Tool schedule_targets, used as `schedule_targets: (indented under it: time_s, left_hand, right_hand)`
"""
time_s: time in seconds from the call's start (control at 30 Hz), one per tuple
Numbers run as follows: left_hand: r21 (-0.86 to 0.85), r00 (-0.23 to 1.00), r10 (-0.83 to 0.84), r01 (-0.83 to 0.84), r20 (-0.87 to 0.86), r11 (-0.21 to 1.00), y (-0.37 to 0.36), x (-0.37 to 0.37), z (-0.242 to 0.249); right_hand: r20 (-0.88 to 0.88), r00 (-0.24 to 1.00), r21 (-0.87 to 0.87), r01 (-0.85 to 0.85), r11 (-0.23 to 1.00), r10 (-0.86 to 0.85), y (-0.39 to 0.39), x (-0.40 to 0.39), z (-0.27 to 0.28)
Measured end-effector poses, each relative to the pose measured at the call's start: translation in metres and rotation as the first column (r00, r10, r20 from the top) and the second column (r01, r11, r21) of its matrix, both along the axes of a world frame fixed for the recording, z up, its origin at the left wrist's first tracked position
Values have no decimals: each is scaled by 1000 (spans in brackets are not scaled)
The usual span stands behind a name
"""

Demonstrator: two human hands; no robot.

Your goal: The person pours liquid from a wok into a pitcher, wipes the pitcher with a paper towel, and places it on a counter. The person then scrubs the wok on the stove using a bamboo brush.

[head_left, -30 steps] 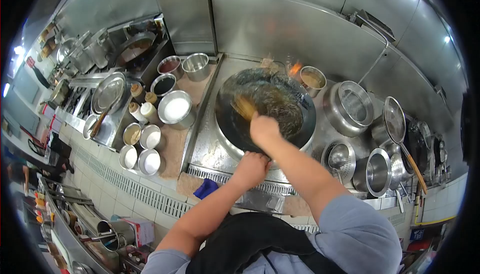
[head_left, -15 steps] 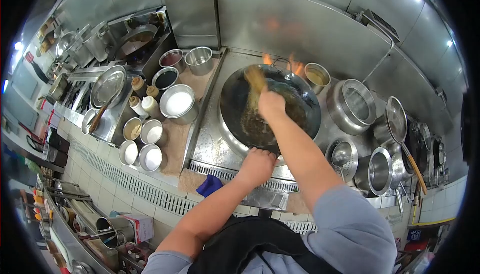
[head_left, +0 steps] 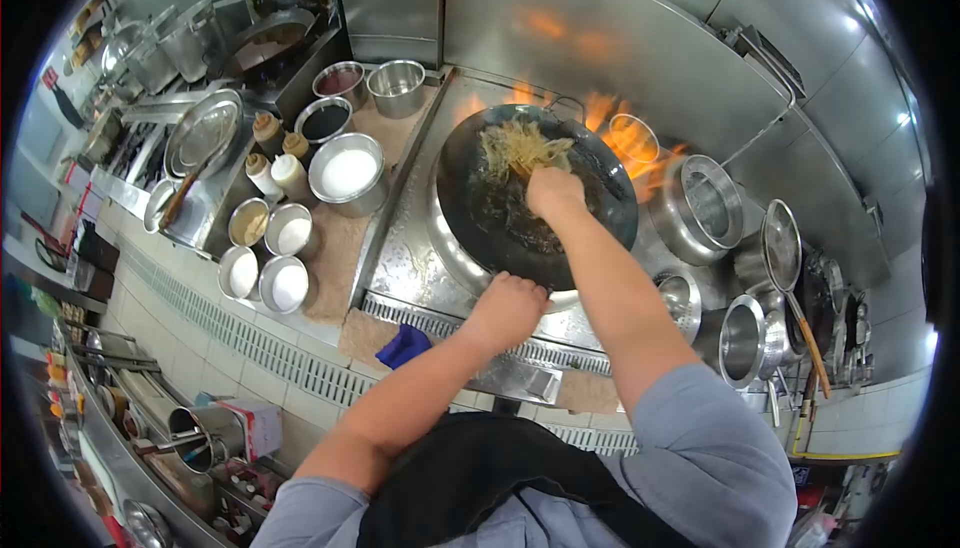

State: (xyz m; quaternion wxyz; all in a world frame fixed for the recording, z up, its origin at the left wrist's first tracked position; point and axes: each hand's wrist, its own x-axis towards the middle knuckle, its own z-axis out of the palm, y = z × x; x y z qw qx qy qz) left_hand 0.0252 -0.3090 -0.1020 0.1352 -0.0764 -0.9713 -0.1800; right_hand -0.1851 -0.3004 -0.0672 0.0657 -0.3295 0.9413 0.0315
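Observation:
A large dark wok [head_left: 475, 203] sits tilted on the burner, with murky liquid in its bowl. My right hand [head_left: 556, 194] is closed round a bamboo wok brush [head_left: 520, 146], whose pale splayed bristles press against the far inner wall; its grip end is hidden in my fist. At the wok's near edge my left hand [head_left: 512, 310] is closed on the rim, though my fingers hide the exact spot held. Flames [head_left: 600, 113] rise behind the wok and lick round a small metal pot [head_left: 634, 138] at its right.
To the left stand a pot of white powder [head_left: 348, 170], several seasoning bowls [head_left: 284, 284] and squeeze bottles [head_left: 290, 176]. At the right are stacked steel pots [head_left: 697, 210] and a wood-handled strainer [head_left: 782, 244]. A blue cloth [head_left: 403, 346] lies by the front edge.
The flames have grown much larger and spread to the right. The brush's bristles have fanned out against the far wall, and my right hand has moved slightly. My left hand stays at the rim.

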Motion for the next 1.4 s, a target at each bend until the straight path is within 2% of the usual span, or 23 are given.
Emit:
schedule_targets:
  time_s: [0.07, 0.1, 0.13, 0.2, 0.27, 0.33, 0.37, 0.4, 0.47, 0.57, 0.67, 0.7, 0.73, 0.8, 0.87, 0.93, 0.97, 1.1, 1.17, 1.2, 1.27, 1.33, 1.4]
  left_hand:
    - [40, 998, -11, 9, 58, 999, -2, 1, 4]
    - [53, 998, -14, 10, 58, 999, -1, 5, 6]
    - [39, 1000, -12, 12, 1, 999, -2, 7, 9]
    - [33, 998, 11, -9, -60, 999, -4, 8, 12]
    - [156, 996, 11, 3, -88, 988, -3, 16, 9]
    - [201, 991, 19, 9, -136, 980, 0, 17, 2]
    - [238, 981, 27, 20, -194, 971, -1, 14, -1]
    - [231, 978, 31, 18, -206, 973, -3, 10, -4]
    - [272, 994, 25, 6, -110, 962, -1, 8, -9]
    - [149, 1000, 20, -19, 0, 989, 0, 5, 0]
    - [62, 1000, -4, 4, 9, 998, -3, 5, 3]
    - [8, 1000, -17, 17, 17, 1000, -2, 9, 1]
    - [54, 999, -14, 16, -42, 998, -2, 11, -4]
    - [100, 998, -22, 27, -57, 995, -2, 14, -7]
    - [143, 995, -12, 25, -95, 989, 0, 18, -10]
    - [99, 998, -29, 35, -59, 994, -4, 7, -12]
    - [111, 997, -19, 27, -72, 993, -9, 2, -10]
    - [183, 993, -61, 80, -102, 980, -2, 14, -13]
    - [275, 976, 33, 29, -215, 961, -2, 13, -7]
    - [277, 969, 30, 40, -245, 960, -3, 17, -3]
    - [286, 957, 34, 52, -288, 957, -1, 21, -1]
    - [291, 943, 40, 61, -330, 955, 1, 22, -3]
    - [285, 967, 17, 58, -255, 957, 6, 24, -5]
  right_hand:
    - [-8, 998, -4, -58, 998, 58, 8, 27, 1]
    - [9, 985, 59, -172, 983, 171, 26, 43, 8]
    - [30, 958, 120, -287, 950, 286, 48, 66, 32]
    - [141, 920, 254, -391, 885, 366, 94, 94, 65]
    - [-33, 952, 485, -251, 837, 305, 134, 72, 42]
    - [-103, 955, 469, -199, 860, 277, 128, 3, 28]
    - [-161, 969, 392, -110, 913, 186, 106, -28, 27]
    - [-174, 966, 331, -128, 935, 193, 87, -62, 15]
    - [-142, 990, 171, 14, 985, 10, 44, -51, 22]
    - [-110, 992, 122, -51, 991, 64, 37, -2, 5]
    - [-43, 953, 307, -273, 911, 300, 78, 42, 7]
    - [-37, 979, 375, -174, 910, 202, 101, 54, 6]
    - [-40, 994, 443, -76, 893, 104, 116, 58, 10]
    - [-225, 968, 601, 50, 798, 109, 123, 46, 37]
    - [-200, 979, 482, 75, 873, 26, 91, -15, 43]
    - [-203, 979, 263, 65, 963, -10, 47, -54, 22]
    - [-112, 984, 138, 153, 979, -138, 24, -29, 26]
    - [-24, 1000, 175, -2, 985, 7, 25, 45, 1]
    - [-31, 971, 204, -228, 952, 239, 63, 82, 24]
    - [81, 957, 288, -289, 913, 277, 84, 100, 45]
    - [107, 977, 452, -215, 866, 187, 123, 116, 60]
    - [-54, 970, 483, 232, 844, -235, 131, 87, 62]
    - [-165, 980, 688, 34, 724, 111, 118, 24, 57]
